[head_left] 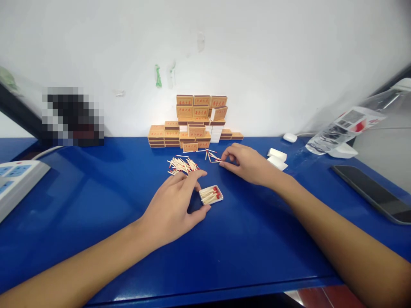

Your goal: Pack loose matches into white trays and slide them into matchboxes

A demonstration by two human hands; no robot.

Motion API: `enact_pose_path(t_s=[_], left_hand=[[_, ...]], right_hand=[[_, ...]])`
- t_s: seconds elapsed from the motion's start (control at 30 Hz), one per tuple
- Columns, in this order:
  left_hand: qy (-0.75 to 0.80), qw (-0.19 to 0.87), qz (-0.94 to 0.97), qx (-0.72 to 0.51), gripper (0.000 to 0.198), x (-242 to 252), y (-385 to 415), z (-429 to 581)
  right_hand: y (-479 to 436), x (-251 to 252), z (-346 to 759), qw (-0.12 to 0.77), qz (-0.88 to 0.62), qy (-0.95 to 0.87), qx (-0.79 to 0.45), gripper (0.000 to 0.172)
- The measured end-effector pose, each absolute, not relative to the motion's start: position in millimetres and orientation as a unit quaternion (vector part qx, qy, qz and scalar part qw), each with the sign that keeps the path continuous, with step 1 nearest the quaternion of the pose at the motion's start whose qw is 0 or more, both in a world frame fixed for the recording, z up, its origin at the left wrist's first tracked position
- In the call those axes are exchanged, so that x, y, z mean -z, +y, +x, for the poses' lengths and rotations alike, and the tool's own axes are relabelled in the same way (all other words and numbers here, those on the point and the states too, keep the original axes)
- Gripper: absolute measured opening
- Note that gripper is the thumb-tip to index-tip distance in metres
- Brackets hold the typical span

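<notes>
A small white matchbox tray (pixel 211 194) with red-tipped matches in it lies on the blue table (pixel 96 201). My left hand (pixel 175 205) rests beside it, thumb and forefinger touching its left edge and steadying it. My right hand (pixel 247 164) lies farther back, its fingers pinched together at a few loose matches (pixel 212 156). A larger heap of loose matches (pixel 182 165) lies just behind my left hand. A stack of orange matchboxes (pixel 195 122) stands against the white wall.
Two white empty trays (pixel 276 157) lie right of my right hand. A phone (pixel 374 192) and a clear plastic bag (pixel 340 128) are at the right. A power strip (pixel 16 182) sits at the left edge, a white earbud case (pixel 290 137) near the wall.
</notes>
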State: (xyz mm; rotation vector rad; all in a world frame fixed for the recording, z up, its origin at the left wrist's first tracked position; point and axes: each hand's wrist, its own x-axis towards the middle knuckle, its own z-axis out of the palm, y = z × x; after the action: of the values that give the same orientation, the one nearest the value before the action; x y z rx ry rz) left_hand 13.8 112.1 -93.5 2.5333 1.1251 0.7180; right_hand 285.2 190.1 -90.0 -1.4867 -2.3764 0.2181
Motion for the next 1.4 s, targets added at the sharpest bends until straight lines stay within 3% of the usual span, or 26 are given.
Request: enact_pose_path(t_s=[0.17, 0.3, 0.43, 0.6, 0.8, 1.17, 1.4], left_hand=[[0.361, 0.153, 0.881, -0.264, 0.067, 93, 111, 13], [0.303, 0.182, 0.893, -0.279, 0.049, 91, 108, 13], [0.313, 0.156, 0.885, -0.306, 0.033, 89, 110, 14], [0.335, 0.165, 0.879, -0.296, 0.040, 91, 117, 15], [0.343, 0.194, 0.879, -0.269, 0.044, 94, 118, 16], [0.353, 0.138, 0.892, -0.246, 0.028, 97, 121, 14], [0.381, 0.162, 0.874, -0.254, 0.032, 97, 125, 11]], right_hand=[[188, 90, 285, 0.147, -0.507, -0.844, -0.092, 0.014], [179, 84, 285, 0.157, -0.488, -0.849, -0.125, 0.018], [159, 64, 275, 0.176, -0.498, -0.817, -0.231, 0.029], [137, 48, 259, 0.123, -0.525, -0.764, -0.353, 0.034], [131, 54, 251, 0.106, -0.557, -0.744, -0.353, 0.029], [134, 50, 256, 0.115, -0.519, -0.758, -0.377, 0.032], [131, 55, 250, 0.122, -0.480, -0.771, -0.401, 0.022]])
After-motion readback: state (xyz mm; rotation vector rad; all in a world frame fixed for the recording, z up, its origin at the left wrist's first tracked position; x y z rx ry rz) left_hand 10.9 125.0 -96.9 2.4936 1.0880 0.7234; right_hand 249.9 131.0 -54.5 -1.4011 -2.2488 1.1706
